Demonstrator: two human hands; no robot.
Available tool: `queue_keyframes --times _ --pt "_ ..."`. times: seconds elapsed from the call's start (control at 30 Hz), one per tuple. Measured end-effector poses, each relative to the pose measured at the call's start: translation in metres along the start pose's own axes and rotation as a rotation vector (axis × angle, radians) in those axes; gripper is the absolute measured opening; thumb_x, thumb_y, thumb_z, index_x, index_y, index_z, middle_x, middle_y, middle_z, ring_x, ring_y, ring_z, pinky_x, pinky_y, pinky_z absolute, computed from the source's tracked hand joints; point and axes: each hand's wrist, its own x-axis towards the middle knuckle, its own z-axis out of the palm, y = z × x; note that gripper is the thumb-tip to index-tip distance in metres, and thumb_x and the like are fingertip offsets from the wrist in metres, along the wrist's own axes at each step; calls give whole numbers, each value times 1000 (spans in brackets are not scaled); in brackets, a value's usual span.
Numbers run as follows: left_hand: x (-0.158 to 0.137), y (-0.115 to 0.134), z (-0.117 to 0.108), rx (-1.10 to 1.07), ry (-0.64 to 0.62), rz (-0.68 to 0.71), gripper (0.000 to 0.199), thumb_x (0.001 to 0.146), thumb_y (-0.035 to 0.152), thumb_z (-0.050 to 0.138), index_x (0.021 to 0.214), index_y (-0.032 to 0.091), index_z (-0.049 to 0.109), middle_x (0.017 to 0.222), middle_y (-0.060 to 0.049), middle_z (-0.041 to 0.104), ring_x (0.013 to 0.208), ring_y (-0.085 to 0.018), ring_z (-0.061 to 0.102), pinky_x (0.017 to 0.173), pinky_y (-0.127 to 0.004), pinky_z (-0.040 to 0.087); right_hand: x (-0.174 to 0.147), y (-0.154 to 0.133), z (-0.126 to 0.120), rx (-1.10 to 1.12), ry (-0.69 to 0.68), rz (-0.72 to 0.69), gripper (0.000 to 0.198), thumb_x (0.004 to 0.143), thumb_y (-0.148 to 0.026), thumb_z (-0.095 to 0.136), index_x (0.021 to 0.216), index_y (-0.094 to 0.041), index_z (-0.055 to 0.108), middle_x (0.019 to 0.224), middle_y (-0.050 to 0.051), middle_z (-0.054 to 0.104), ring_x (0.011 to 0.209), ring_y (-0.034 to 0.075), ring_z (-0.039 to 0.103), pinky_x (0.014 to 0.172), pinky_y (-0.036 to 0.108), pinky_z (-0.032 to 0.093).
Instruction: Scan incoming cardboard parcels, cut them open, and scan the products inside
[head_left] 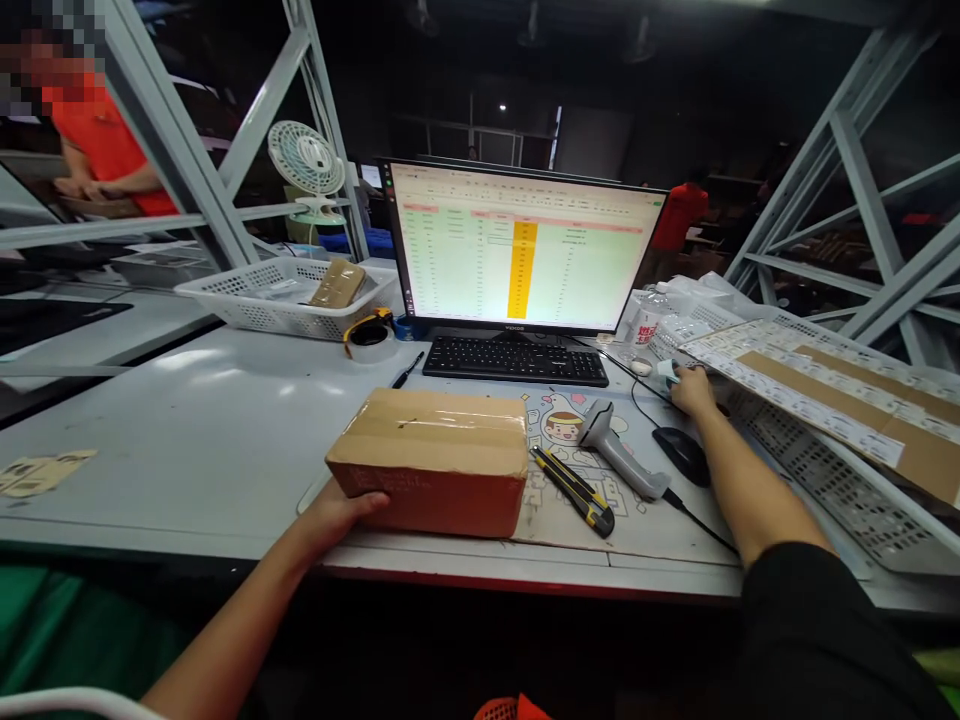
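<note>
Left hand (337, 515): gripping the left end of the cardboard box, thumb on its front face, other fingers out of sight
Cardboard box (442, 460): right there in that hand at the front of the tabletop (195, 430), clear tape across the top, faint writing on the front; can't tell if its underside touches down
Right hand (694, 390): way off to the right of the box and farther back, fingers at a small pale thing (667, 371); honestly can't tell if they're closed on it
Utility knife (576, 492): black and yellow, just right of the box
Scanner (622, 450): grey, right of the box, past the knife
Mouse (681, 456): black, farther right of the box
Keyboard (517, 360): behind the box
Monitor (465, 250): farther behind the box, spreadsheet up, one column orange
White basket (262, 305): back left of the box, taped brown packet (339, 284) inside
</note>
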Motion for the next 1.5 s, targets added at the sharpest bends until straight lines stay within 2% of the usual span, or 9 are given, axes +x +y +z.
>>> queue_keyframes --times 0.3,0.4,0.5,0.63,0.77,0.9,1.13,1.33,1.5 --pt "6 -6 1 83 -115 144 110 44 98 87 121 20 73 125 -21 76 139 -53 60 123 -65 47 -131 -73 -87 870 -183 -383 34 84 -43 81 112 -25 78 90 3 73 81 21 67 79 35 59" --pt "-1 7 1 79 133 489 124 51 110 71 136 20 66 137 -22 67 146 -50 53 127 -67 39 -180 -123 -117 1088 -228 -544 37 78 -39 91 111 -29 79 104 3 76 93 23 69 92 40 61" --pt "-35 54 7 134 545 955 85 82 85 78 141 26 59 138 -15 62 137 -38 60 120 -59 50 -222 -180 -133 1067 -236 -724 34 85 -31 84 119 -32 80 122 3 76 116 27 69 113 48 54" --pt "-84 131 29 535 480 1317 66 90 65 85 140 29 61 134 -12 67 134 -34 61 121 -56 49 -272 -258 -129 1054 -254 -958 23 87 -25 74 108 -28 80 134 4 73 129 29 65 121 48 46" --pt "-80 148 28 466 440 1254 47 101 51 78 134 22 62 152 -17 56 144 -32 56 120 -51 51 -310 -320 -108 1087 -346 -970 25 84 -25 68 107 -24 76 126 5 74 121 27 66 112 44 50" --pt "-60 118 -2 325 472 1183 19 106 40 73 112 23 67 147 -14 60 137 -28 61 116 -49 55 -329 -366 -80 1050 -523 -833 31 87 -36 66 113 -23 74 112 4 76 111 26 66 108 45 51" --pt "-15 73 -74 177 532 989 27 105 44 73 94 21 67 138 -15 61 123 -27 66 106 -47 58 -321 -421 -41 1327 -786 -513 55 70 -53 91 111 -28 62 106 1 74 109 24 71 105 47 60" --pt "46 47 -221 590 918 388 9 95 26 74 94 18 68 140 -16 59 135 -34 59 120 -49 50 -304 -370 -61 1168 -561 -632 47 83 -57 86 117 -28 72 122 7 76 118 27 71 103 49 64" --pt "63 24 -314 765 923 78 17 93 25 69 109 18 73 154 -18 51 147 -42 45 124 -58 45 -314 -289 -82 984 -423 -651 35 93 -59 77 116 -33 77 120 8 79 105 30 77 92 49 70"
